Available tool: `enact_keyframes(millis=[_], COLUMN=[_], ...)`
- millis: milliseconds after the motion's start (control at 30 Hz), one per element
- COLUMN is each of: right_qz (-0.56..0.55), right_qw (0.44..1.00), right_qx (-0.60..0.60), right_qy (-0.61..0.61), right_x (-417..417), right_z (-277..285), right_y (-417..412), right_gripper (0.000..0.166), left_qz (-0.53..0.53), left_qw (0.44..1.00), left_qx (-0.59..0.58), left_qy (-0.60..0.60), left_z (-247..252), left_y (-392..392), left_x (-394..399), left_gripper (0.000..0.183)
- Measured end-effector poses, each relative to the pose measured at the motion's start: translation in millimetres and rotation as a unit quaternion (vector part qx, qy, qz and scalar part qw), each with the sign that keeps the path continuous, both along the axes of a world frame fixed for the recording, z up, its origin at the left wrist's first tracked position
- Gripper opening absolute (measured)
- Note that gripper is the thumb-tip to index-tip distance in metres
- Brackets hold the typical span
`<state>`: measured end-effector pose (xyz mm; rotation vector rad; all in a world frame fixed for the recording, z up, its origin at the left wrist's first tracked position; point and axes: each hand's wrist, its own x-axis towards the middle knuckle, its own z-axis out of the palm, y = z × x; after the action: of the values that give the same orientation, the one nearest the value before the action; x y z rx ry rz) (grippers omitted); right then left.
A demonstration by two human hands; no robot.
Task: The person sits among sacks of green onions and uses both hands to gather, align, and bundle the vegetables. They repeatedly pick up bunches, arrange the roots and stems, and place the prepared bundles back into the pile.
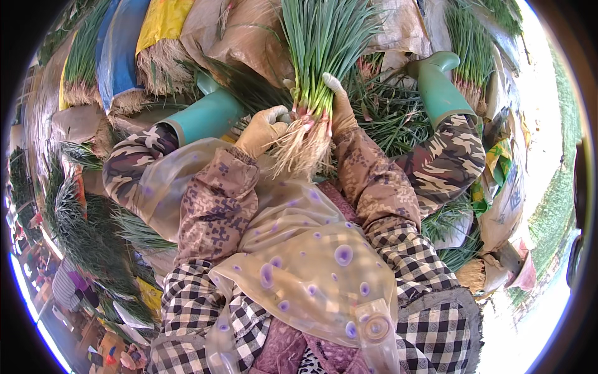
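Note:
A bunch of green onions (313, 100), with long green leaves, reddish-white bases and pale stringy roots, is held up in front of me, leaves pointing away. My right hand (343, 105), in a pale work glove, grips the stems from the right, its thumb along the near side. Gloved too, my left hand (262, 131) is at the left edge of the bunch, beside the bulbs and roots (303, 145). Its fingers are curled in; whether they pinch a strand there is hard to see. The roots hang over my translucent plastic apron (299, 224).
Loose green leaves (392, 110) litter the ground between my green rubber boots (210, 114). Wrapped onion bundles (163, 61) and a brown sack (247, 39) lie beyond. More onions (467, 61) stand at the far right, with heaps (88, 224) at left. A person (70, 285) is at lower left.

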<state>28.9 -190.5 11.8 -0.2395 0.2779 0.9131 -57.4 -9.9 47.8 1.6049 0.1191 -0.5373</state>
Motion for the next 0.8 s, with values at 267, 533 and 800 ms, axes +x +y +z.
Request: enact_keyframes(millis=[267,533,800], right_qz=[-0.045,-0.071,-0.081], right_qw=[0.997,0.984,0.965], right_qx=[0.036,0.128,0.188], right_qy=[-0.046,-0.106,-0.164], right_x=[4,26,43], right_z=[8,19,66], right_y=[-1,0,-19], right_gripper=[0.068,0.066,0.079], left_qz=[0.082,0.188,0.317], left_qw=[0.967,0.872,0.806], left_qx=[-0.187,-0.422,-0.434], left_qy=[0.152,0.165,0.248], left_z=[-7,-5,-33], left_y=[-4,2,43], left_x=[-4,5,-1], left_gripper=[0.015,0.035,0.014])
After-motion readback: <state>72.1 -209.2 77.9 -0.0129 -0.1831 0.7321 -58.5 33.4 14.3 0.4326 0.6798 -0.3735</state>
